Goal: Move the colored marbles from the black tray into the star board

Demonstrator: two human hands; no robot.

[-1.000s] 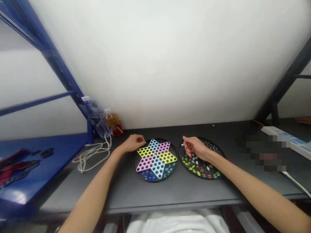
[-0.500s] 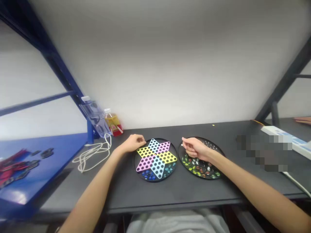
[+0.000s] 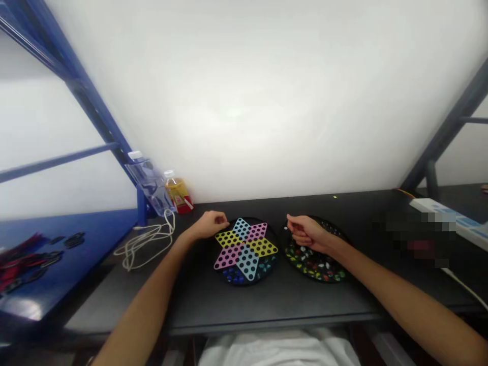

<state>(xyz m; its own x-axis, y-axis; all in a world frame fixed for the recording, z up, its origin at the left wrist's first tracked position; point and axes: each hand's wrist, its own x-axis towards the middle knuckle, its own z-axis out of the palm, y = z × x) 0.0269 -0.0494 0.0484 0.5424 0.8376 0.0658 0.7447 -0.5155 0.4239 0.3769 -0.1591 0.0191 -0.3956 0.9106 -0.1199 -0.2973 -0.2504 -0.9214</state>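
**Q:** Where are the hands?

**A:** Left hand point(image 3: 208, 225), fingers loosely curled, at the rim of a round black Chinese checkers board point(image 3: 246, 249) bearing a six-pointed star in yellow, blue and pink. Right hand point(image 3: 307, 235), fingers curled together, above a round black tray of coloured glass marbles point(image 3: 316, 267), just beside the board. Whether either hand holds a marble cannot be told.

**Q:** And the count?

**A:** Two round pieces on a dark grey table point(image 3: 282, 305), with one plastic bottle of yellow liquid point(image 3: 177, 197) and one looped white cable point(image 3: 147, 246) to the left.

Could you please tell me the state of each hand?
Left hand: loosely closed, holding nothing visible.
Right hand: closed over the marble tray; whether holding anything, unclear.
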